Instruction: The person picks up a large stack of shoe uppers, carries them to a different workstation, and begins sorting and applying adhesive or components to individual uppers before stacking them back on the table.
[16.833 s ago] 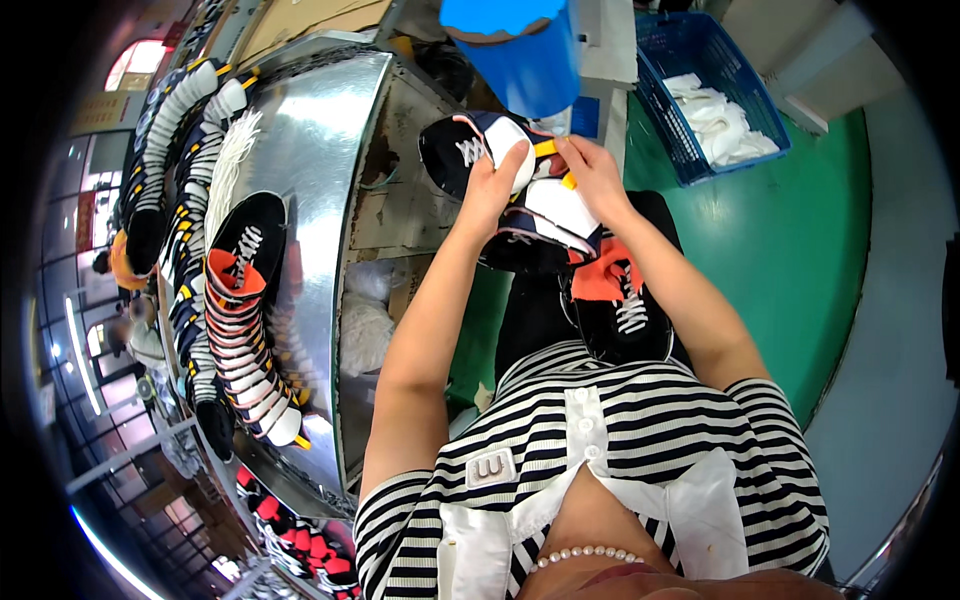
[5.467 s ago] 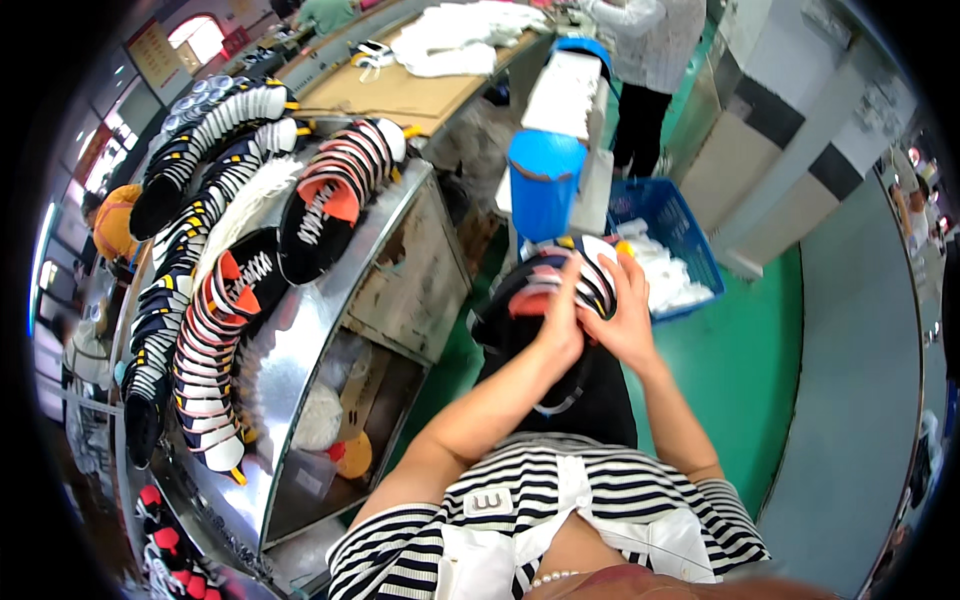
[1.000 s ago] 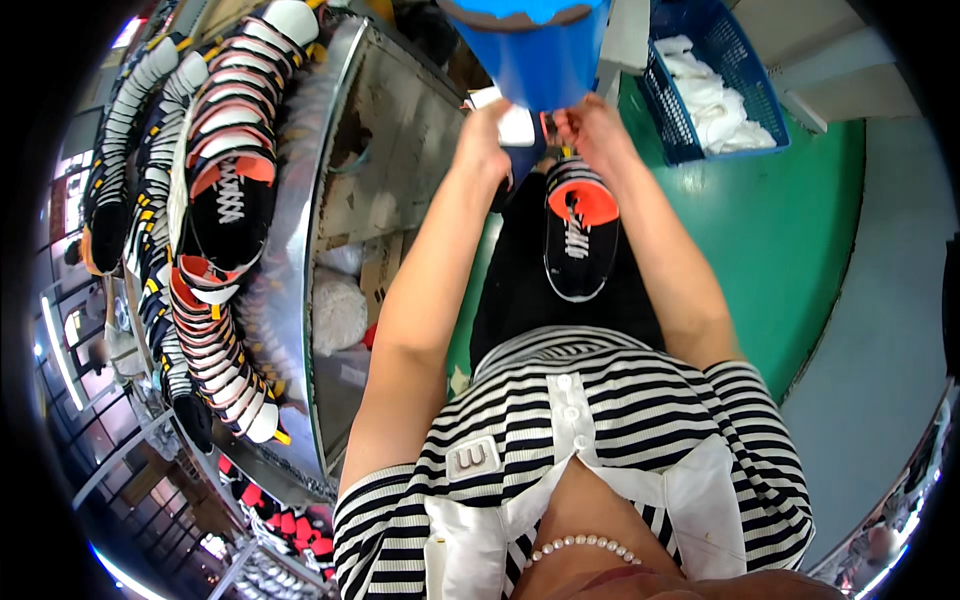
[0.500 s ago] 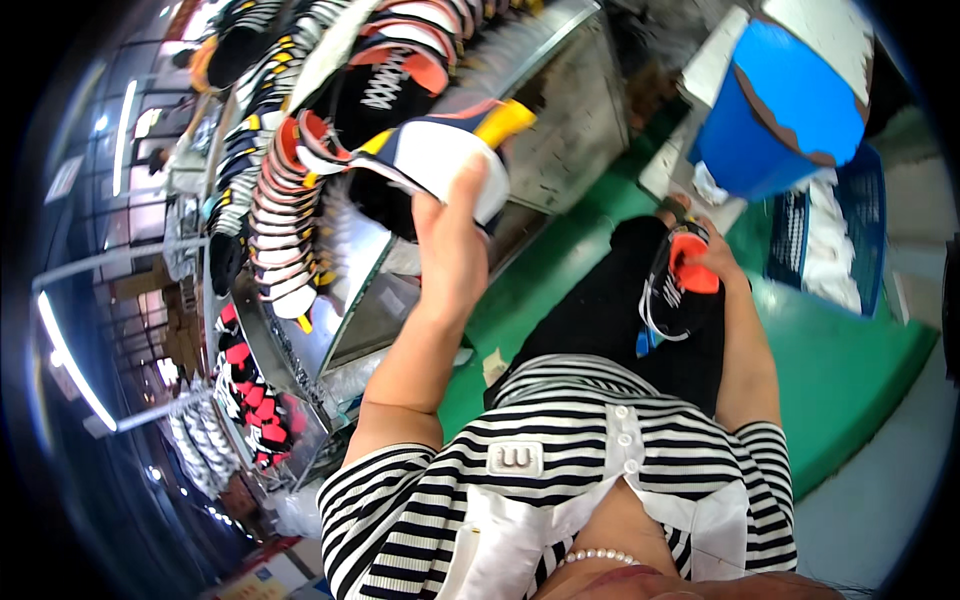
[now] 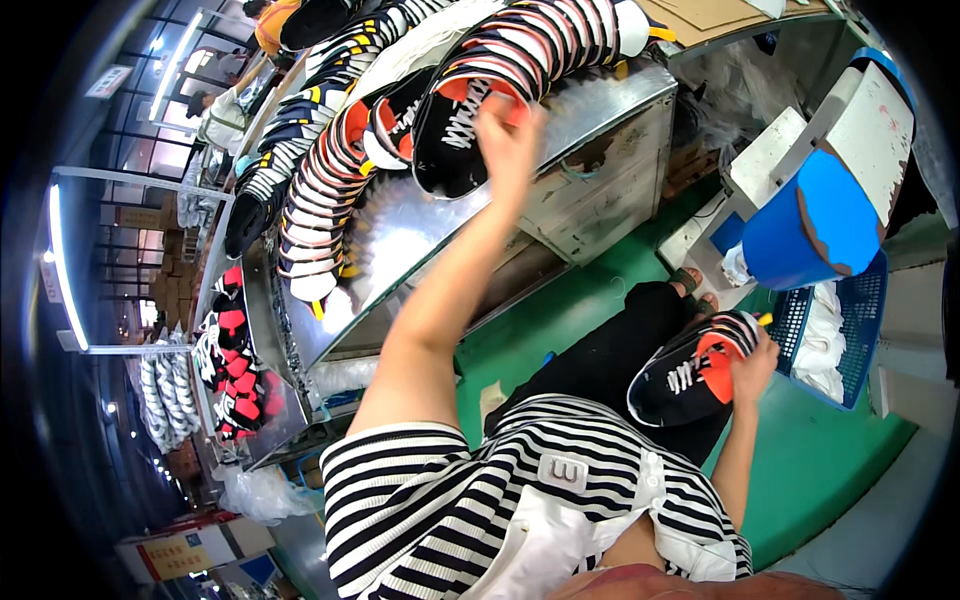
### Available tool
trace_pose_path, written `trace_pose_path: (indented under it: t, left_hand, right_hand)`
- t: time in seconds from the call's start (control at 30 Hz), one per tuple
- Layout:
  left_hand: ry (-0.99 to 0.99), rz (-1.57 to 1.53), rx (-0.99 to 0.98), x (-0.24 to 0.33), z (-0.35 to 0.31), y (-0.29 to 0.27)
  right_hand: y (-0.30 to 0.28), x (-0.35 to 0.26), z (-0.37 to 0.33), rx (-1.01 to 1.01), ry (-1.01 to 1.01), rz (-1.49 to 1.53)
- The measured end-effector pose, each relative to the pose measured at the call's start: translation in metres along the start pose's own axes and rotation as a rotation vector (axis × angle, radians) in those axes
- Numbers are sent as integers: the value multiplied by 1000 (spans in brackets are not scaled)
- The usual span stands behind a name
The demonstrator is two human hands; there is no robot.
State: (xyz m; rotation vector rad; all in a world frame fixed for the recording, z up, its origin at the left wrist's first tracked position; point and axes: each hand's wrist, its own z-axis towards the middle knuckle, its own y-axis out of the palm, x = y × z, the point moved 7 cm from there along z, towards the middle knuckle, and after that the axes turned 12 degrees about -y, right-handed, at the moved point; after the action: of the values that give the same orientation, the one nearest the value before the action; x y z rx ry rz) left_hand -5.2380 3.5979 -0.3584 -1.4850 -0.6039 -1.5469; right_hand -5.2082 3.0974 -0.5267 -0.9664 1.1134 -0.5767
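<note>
My left hand point(image 5: 512, 135) reaches out to a metal-topped bench point(image 5: 400, 235). Its fingers are bent at the orange opening of a black shoe upper point(image 5: 450, 140) with white laces, though the fingertips are partly hidden. Behind that upper curves a long nested row of uppers point(image 5: 560, 45) with white heels. Low on the right, over my lap, my right hand point(image 5: 755, 365) grips another black shoe upper point(image 5: 675, 385) by its heel end. This one has an orange lining and white laces, and more striped heel edges with a yellow tab show against it.
More nested rows of uppers point(image 5: 310, 240) lie on the bench to the left. Red-and-black shoe parts point(image 5: 235, 365) sit beyond its near end. At right stand a blue bucket point(image 5: 805, 230) and a blue basket point(image 5: 870, 330) holding white material. Other people work at far left.
My left hand has moved up and away from the white-heeled upper it held, onto the row on the bench. My right hand has come nearer with its shoe upper. The view has shifted.
</note>
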Motion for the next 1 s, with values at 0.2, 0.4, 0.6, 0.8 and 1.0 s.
trace_pose_path:
  t: [0.2, 0.4, 0.6, 0.8, 1.0]
  left_hand:
    - [-597, -36, -1554, 29, -351, 118]
    - [-1018, -758, -866, 6, -373, 184]
    - [-961, -558, -1222, 37, -359, 141]
    - [-1084, -461, -1193, 2, -306, 116]
    - [-828, -151, -971, -21, -245, 126]
  right_hand:
    - [-41, -16, -19, 283, -45, 200]
    - [-94, -86, -32, 195, -219, 254]
    - [-119, -54, -24, 190, 103, 971]
    - [-70, -14, -36, 397, 468, 1284]
    - [-62, -102, 12, -21, 62, 568]
